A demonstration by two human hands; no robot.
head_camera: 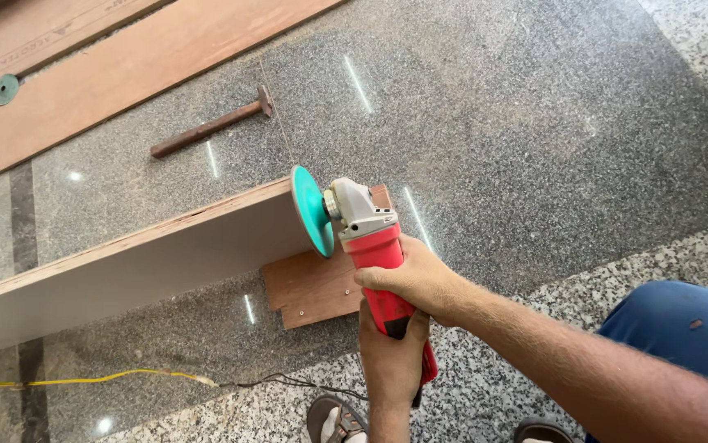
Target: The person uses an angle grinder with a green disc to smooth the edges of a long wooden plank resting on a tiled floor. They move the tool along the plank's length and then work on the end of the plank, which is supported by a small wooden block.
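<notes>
Grinder (368,246) gripped by both hands: right hand (413,279) wrapped over red body, left hand (391,357) closed round rear handle. Long axis runs away from person; green disc (311,210) at far end, touching board (124,267) end, up-left of hands. Hammer (210,125) lies well beyond.

The angle grinder (366,246) has a glossy red plastic body, a matt grey metal head and a smooth teal disc (311,209). The board (124,271) it meets shows a smooth, matt pale face and a raw plywood edge. The small block (309,287) under it is reddish-brown wood, faintly grained. The hammer (210,125) looks rusty and dull, head and handle alike. The granite floor (534,123) is polished speckled grey, mirroring lights. The planks (108,74) at the floor's far left edge are matt brown wood.
</notes>
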